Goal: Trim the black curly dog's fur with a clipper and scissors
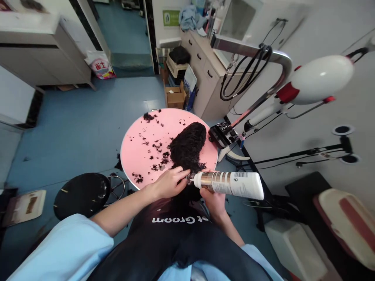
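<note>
A black, curly-coated dog (pixel 189 144) is on the round pink table (pixel 137 136), its body toward the far side and its near end close to my apron. My left hand (pixel 171 182) is at the dog's near end, its fingers closed on what looks like an ear, beside a small greyish-pink patch of skin. In my right hand (pixel 213 201) is a white and brown squeeze bottle (pixel 234 185), tilted nearly flat. Its narrow nozzle points left at that patch, close to my left fingertips. Whether the tip touches the skin I cannot tell.
Black hair clippings (pixel 158 148) are scattered over the table. A metal grooming arm (pixel 263 58) with looped black cords rises at the right, near a white dryer (pixel 322 80). A black round stool (pixel 82 195) stands left. Drawers (pixel 202 58) and a cardboard box (pixel 175 96) lie beyond.
</note>
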Demonstrator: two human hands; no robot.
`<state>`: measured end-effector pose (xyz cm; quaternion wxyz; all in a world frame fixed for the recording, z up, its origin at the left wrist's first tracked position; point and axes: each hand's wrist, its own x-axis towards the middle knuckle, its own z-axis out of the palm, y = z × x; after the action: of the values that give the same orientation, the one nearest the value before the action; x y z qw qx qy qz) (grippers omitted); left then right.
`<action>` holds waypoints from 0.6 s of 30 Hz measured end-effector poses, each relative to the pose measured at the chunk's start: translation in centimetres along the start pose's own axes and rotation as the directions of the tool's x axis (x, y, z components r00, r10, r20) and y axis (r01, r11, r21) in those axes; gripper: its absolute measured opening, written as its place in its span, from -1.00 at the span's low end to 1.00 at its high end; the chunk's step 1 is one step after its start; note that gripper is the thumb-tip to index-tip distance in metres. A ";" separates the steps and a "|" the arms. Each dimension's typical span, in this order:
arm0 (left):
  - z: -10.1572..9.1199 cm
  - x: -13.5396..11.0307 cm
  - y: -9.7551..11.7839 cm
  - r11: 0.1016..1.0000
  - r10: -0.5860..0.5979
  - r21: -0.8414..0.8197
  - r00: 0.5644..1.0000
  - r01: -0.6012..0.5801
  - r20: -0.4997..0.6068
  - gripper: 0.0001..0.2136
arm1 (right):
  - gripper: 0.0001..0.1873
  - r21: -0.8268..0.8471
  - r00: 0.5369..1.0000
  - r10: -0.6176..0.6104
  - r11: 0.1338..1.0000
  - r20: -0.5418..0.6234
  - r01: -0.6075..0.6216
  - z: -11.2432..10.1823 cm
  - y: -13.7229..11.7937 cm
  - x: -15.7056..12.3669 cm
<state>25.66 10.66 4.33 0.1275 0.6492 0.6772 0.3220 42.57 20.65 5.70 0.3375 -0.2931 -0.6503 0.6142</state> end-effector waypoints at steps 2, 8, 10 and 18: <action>0.2 0.0 0.4 1.000 -0.001 0.018 1.000 0.001 -0.012 -0.65 | -0.59 -0.143 0.999 -0.054 0.988 0.002 0.054 -0.1 -0.3 0.0; 0.6 -0.3 0.9 0.998 -0.032 0.060 0.999 0.034 -0.033 -0.65 | -0.52 -0.209 0.989 -0.131 0.971 -0.071 0.114 0.1 -1.7 -0.6; 0.7 -0.4 1.0 0.997 -0.047 0.054 0.998 0.049 -0.039 -0.65 | -0.53 -0.204 0.989 -0.128 0.973 -0.071 0.111 0.1 -1.6 -1.1; 1.5 -0.8 0.1 0.994 -0.078 -0.088 0.987 0.067 -0.139 -0.69 | -0.62 0.167 0.938 0.213 0.971 -0.273 -0.172 -1.6 5.4 1.9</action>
<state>26.75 10.27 3.01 0.1171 0.5937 0.6938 0.3905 42.53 23.57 0.51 0.3869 -0.4177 -0.5171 0.6391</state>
